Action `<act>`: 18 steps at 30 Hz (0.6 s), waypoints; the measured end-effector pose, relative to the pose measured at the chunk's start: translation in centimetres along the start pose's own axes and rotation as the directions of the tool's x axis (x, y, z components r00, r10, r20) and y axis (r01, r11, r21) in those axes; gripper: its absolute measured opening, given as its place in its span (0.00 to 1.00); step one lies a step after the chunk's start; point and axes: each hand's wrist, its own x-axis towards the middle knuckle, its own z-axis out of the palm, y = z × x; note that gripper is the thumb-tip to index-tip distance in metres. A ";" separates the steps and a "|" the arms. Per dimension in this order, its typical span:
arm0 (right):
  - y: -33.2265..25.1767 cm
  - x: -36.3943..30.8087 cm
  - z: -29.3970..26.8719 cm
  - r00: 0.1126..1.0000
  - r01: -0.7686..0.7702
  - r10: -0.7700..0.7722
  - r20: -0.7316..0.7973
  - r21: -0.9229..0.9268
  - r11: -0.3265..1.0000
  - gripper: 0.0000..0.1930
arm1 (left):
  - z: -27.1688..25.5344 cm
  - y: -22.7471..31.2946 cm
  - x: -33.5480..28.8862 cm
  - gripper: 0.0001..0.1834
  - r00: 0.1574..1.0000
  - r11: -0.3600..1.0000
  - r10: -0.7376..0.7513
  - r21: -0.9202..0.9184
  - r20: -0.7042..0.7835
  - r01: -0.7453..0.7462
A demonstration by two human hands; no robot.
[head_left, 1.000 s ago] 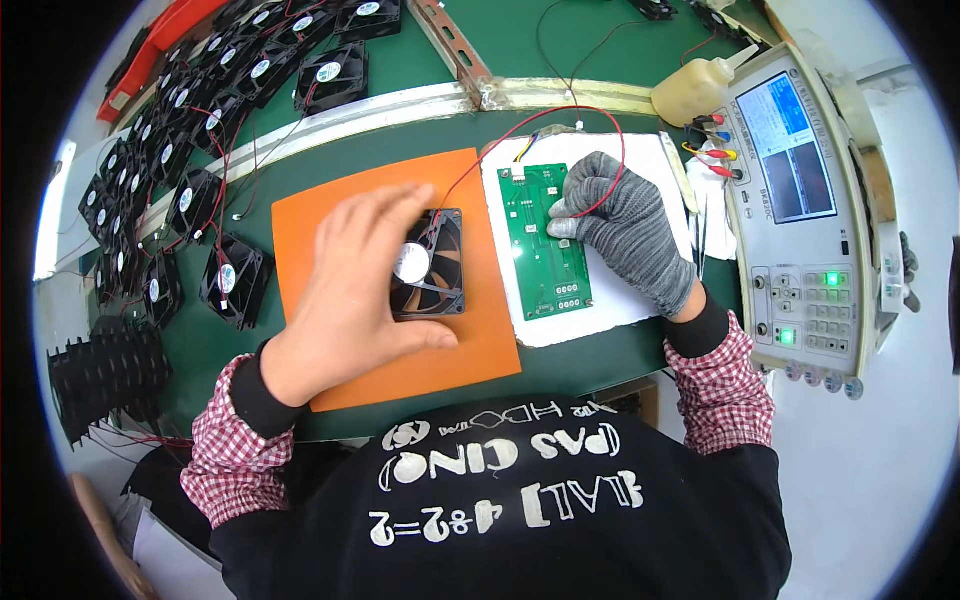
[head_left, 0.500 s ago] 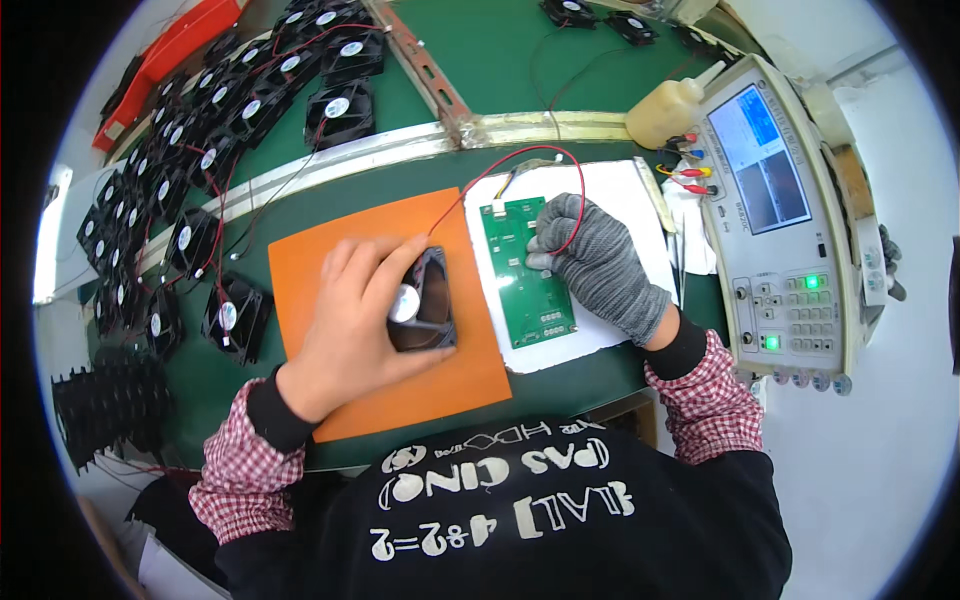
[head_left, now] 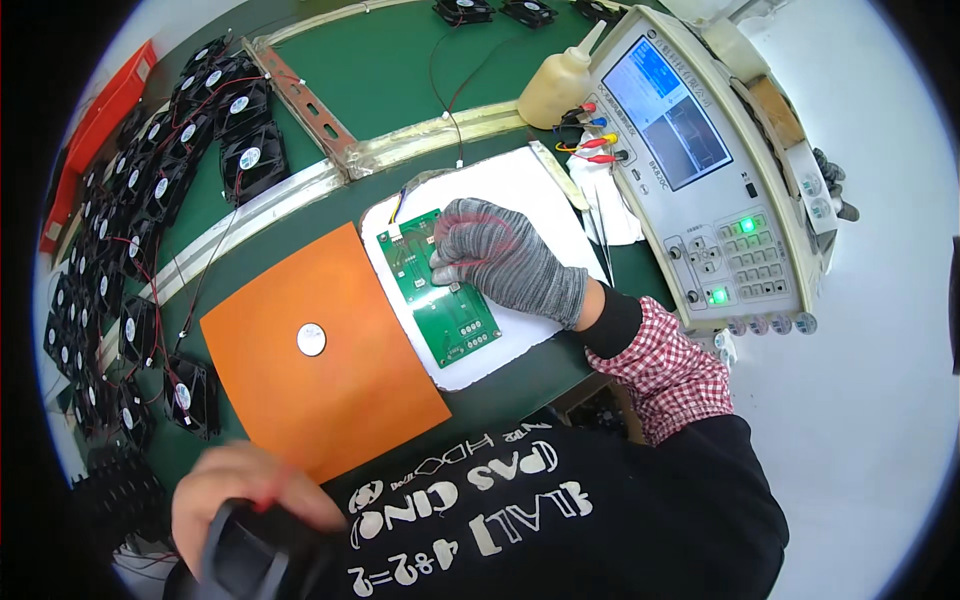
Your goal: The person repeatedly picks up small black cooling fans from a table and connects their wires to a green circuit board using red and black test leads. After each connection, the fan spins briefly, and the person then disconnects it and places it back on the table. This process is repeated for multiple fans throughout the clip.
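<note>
My bare left hand (head_left: 245, 482), blurred by motion, grips a black square cooling fan (head_left: 245, 555) at the lower left, near my body. A round white disc (head_left: 311, 340) lies on the orange mat (head_left: 345, 420). My right hand (head_left: 510, 262), in a grey knitted glove, rests over the green circuit board (head_left: 450, 325), its fingers curled closed near the board's upper part. What those fingertips pinch is hidden. A blurred red streak, seemingly wire, crosses the glove. Beneath the board is a white pad (head_left: 545, 205).
Many black fans (head_left: 255, 160) with wires crowd the left side. A grey tester (head_left: 690, 200) with lit screen stands right, coloured clips (head_left: 605, 150) at its side. Near it are a yellowish squeeze bottle (head_left: 555, 90) and tweezers (head_left: 600, 240). A metal rail (head_left: 310, 110) crosses the bench's far part.
My left hand has carried the fan off the orange mat toward my body. The white disc now shows on the mat. My right hand stays at the board; the whole view has shifted.
</note>
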 end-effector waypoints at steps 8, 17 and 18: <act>0.0 0.2 0.5 0.976 0.218 -0.217 0.027 -0.200 0.955 0.06 | 2.4 3.5 1.9 0.31 0.870 0.269 0.459 0.904 0.181 -0.331; -1.6 0.6 -0.6 0.961 -0.139 0.190 -0.200 0.242 0.960 0.14 | -3.3 -10.8 23.0 0.09 0.898 -0.134 0.317 0.952 0.304 -0.275; -1.4 0.6 -0.7 0.964 -0.074 0.125 -0.233 0.215 0.974 0.15 | -3.8 -11.2 23.3 0.09 0.901 -0.126 0.303 0.950 0.311 -0.285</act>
